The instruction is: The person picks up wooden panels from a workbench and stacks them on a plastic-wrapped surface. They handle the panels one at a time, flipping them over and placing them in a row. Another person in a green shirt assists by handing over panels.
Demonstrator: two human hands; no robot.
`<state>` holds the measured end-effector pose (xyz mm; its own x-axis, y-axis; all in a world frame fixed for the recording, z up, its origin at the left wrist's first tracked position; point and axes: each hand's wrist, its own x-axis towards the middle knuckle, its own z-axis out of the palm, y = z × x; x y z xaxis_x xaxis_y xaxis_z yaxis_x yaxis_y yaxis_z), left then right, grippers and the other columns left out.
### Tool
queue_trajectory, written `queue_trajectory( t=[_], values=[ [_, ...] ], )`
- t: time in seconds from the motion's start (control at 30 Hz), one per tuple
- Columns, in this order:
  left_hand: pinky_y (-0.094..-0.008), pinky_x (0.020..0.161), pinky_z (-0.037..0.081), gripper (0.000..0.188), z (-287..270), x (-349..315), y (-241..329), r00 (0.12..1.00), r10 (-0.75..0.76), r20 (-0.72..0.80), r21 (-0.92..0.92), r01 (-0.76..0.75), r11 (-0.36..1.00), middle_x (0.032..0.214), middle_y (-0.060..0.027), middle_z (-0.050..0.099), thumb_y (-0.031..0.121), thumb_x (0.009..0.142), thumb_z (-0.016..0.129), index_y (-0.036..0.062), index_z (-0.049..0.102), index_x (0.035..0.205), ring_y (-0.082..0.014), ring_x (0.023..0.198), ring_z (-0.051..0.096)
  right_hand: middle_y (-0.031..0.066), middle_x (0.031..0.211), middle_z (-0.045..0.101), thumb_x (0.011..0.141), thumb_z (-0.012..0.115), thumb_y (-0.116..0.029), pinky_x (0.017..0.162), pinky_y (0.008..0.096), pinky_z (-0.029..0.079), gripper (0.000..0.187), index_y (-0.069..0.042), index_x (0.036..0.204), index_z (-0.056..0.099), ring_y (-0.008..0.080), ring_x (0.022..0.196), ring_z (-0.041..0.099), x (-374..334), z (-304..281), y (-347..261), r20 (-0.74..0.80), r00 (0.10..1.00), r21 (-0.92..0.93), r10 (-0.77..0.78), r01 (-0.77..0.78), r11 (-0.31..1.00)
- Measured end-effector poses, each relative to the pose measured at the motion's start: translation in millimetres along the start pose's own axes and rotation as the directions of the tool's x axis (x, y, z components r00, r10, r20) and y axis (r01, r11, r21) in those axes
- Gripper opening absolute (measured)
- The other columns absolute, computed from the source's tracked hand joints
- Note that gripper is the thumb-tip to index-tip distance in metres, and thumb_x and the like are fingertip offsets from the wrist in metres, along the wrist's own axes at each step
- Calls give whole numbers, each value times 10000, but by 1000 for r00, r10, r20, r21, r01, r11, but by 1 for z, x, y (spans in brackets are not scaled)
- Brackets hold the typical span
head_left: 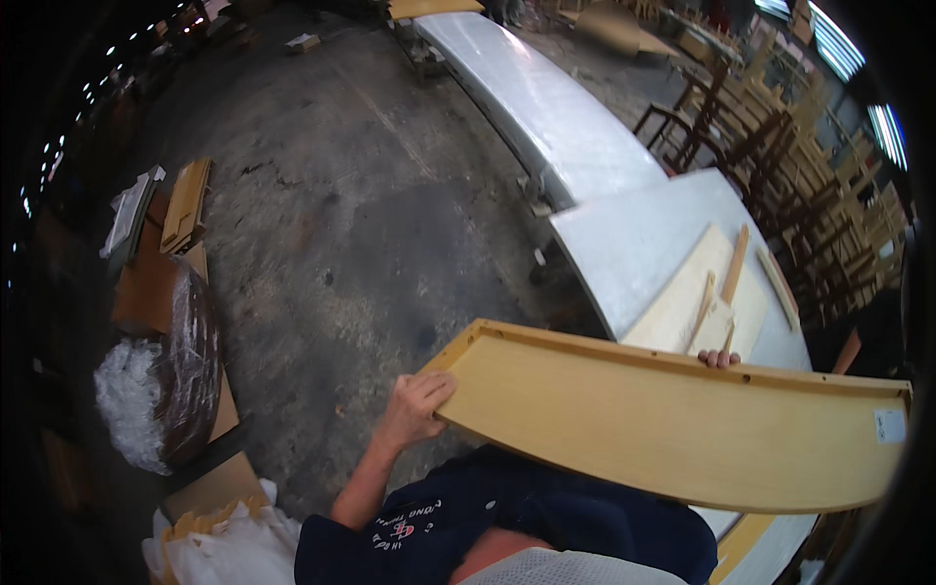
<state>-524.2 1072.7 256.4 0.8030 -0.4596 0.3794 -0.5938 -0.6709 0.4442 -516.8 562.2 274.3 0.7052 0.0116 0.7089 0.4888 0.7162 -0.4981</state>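
Note:
A long, shallow wooden panel (624, 419) with a raised rim, like a drawer front or tray-shaped furniture part, is held tilted in front of my body. My left hand (421, 405) is closed round its left end, thumb and fingers at the edge. Along the far rim show the fingers of my right hand (720, 359), curled over the wood; the rest of that hand and its arm are hidden behind the panel. A small white label (888, 426) is stuck near the panel's right end. Several dark holes dot the far rim.
Beyond the panel, a long table with a pale covering (634, 234) carries a thin light board (673, 302) and wooden strips (736, 263). Stacked wooden chair frames (780, 166) stand at right, near another person's arm (848, 351). Plastic-wrapped pieces (195, 361) and boards (185, 205) lie left.

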Motion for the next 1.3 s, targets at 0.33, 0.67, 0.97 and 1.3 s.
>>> queue_trajectory(
  t=[0.33, 0.67, 0.97, 1.3],
  values=[
    [-326, 745, 381, 420, -39, 163, -259, 983, -170, -68, -92, 164, 982, 991, -35, 656, 178, 570, 758, 93, 648, 967, -196, 968, 616, 95, 991, 535, 933, 404, -391, 1008, 445, 311, 439, -60, 1215, 463, 268, 1008, 500, 225, -67, 264, 49, 997, 41, 53, -55, 998],
    [-335, 721, 364, 352, -132, 335, -515, 930, -319, -184, 74, 337, 939, 866, -12, 652, 249, 560, 755, 103, 656, 864, -182, 880, 607, 109, 971, 522, 928, 417, -378, 998, 427, 330, 438, -33, 1195, 456, 281, 1021, 484, 471, -142, 592, -66, 993, 274, 95, -74, 959],
    [-362, 753, 373, 316, -229, 538, -834, 956, -216, -200, 152, 248, 957, 781, -25, 634, 194, 517, 756, 99, 643, 797, -214, 830, 599, 70, 952, 507, 926, 428, -348, 991, 405, 343, 339, -66, 1103, 487, 243, 1022, 471, 667, -170, 872, -401, 876, 397, 267, -96, 913],
    [-400, 833, 367, 303, -281, 777, -1136, 951, -200, -237, 249, 258, 934, 791, -18, 632, 167, 513, 739, 94, 644, 792, -223, 832, 575, 73, 965, 520, 930, 431, -344, 979, 389, 360, 320, -65, 1072, 499, 249, 1016, 477, 883, -268, 1149, -431, 855, 352, 289, -136, 926]
  ],
)
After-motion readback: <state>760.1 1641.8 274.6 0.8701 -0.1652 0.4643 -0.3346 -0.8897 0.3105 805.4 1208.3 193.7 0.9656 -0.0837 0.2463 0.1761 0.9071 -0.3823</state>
